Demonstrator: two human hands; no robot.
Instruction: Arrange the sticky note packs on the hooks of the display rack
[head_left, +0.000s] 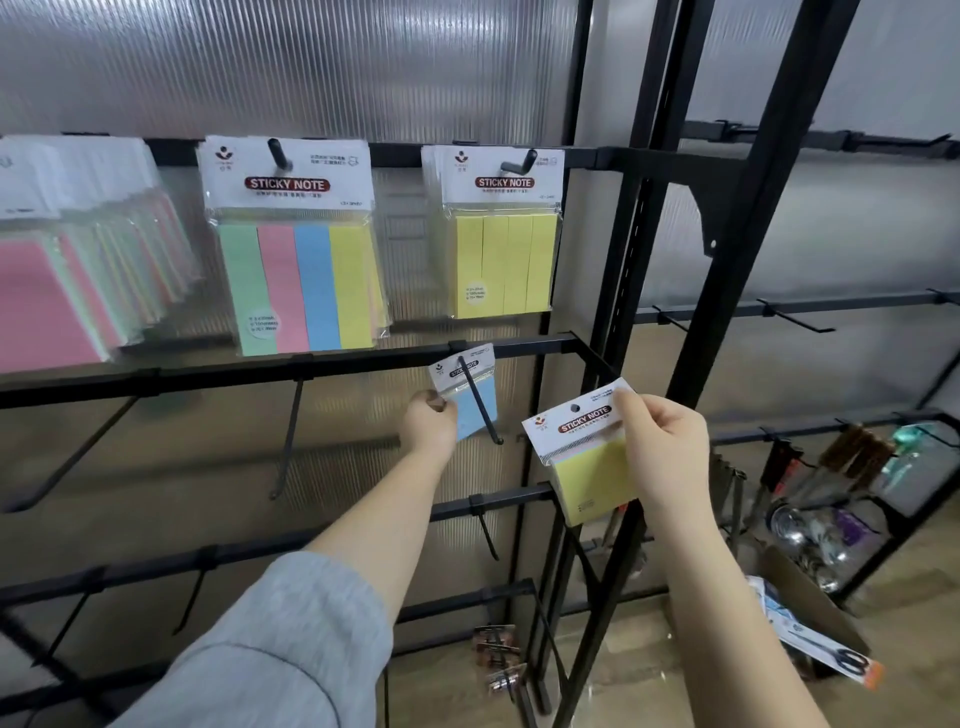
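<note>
Your left hand (428, 423) pinched the lower left edge of a blue sticky note pack (466, 392), which hung threaded on a black hook (480, 400) jutting from the second rail (260, 371) of the display rack. Your right hand (662, 449), to the right of that hook and a little lower, gripped a yellow sticky note pack (587, 457) by the right side of its white header card, thumb on the front and fingers curled behind; this pack tilted and touched no hook.

Above the hook, on the top rail (405, 153), a pack of four yellow strips (501, 231) hung on its own peg. Left of it hung a pack with green, pink, blue and yellow strips (296, 244), and further left a fanned bunch of pastel packs (78, 249) reached the picture's edge. Bare hooks stuck out along the second rail to the left of the blue pack and from the rails below it.

Behind the rack stood a ribbed translucent panel (311, 67). To the right of the hook, past the black uprights (748, 208), another rack held brushes and metal utensils (810, 493), and a cardboard box (815, 613) sat on a wooden floor with scissors (852, 662) in a pack beside it.
</note>
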